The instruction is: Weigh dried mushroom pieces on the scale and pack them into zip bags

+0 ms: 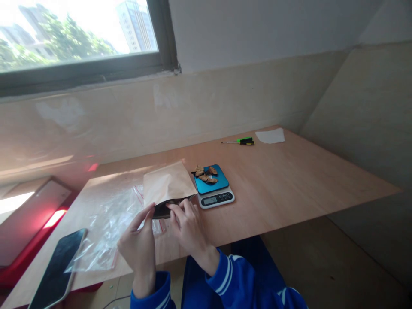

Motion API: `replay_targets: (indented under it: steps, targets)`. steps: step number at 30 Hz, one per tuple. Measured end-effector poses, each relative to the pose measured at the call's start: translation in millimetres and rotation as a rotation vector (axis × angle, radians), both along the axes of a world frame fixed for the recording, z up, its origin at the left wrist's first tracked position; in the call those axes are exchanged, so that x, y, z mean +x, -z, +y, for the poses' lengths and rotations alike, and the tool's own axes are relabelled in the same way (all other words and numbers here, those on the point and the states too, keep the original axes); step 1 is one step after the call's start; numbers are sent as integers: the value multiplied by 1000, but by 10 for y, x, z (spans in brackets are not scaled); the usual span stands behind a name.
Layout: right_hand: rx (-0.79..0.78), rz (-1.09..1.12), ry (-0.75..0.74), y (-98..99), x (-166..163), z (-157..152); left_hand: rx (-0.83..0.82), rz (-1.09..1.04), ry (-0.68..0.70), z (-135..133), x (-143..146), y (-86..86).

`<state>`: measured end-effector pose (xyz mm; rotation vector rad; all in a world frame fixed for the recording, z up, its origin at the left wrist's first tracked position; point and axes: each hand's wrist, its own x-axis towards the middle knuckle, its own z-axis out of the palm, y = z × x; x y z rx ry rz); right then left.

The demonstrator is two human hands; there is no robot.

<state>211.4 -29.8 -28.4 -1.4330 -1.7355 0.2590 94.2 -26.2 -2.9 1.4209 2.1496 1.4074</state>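
A brown kraft paper bag (169, 182) lies slanted on the table with its dark mouth facing me. My left hand (140, 240) pinches the left side of that mouth between thumb and fingers. At the right side of the opening, my right hand (188, 225) has its fingers closed on the bag's edge, with the index fingertip reaching into the mouth; the bag's contents are too dark to make out. Just right of the bag stands a digital kitchen scale (215, 198) with a blue platform. Several brown, dry, curled pieces (207, 178) rest on it.
Clear plastic zip bags (106, 227) lie left of and partly under the paper bag. A smartphone (59, 266) is at the table's left edge. Toward the back are screwdrivers (244, 141) with green and black handles and a white paper piece (270, 136). A wall and window border the table.
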Motion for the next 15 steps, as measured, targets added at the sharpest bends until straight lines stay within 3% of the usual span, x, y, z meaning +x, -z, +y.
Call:
replay_targets:
  steps: [5, 15]
  targets:
    - [-23, -109, 5, 119, 203, 63, -7, 6, 8, -15, 4, 1]
    - [-105, -158, 47, 4, 344, 97, -27, -21, 27, -31, 10, -9]
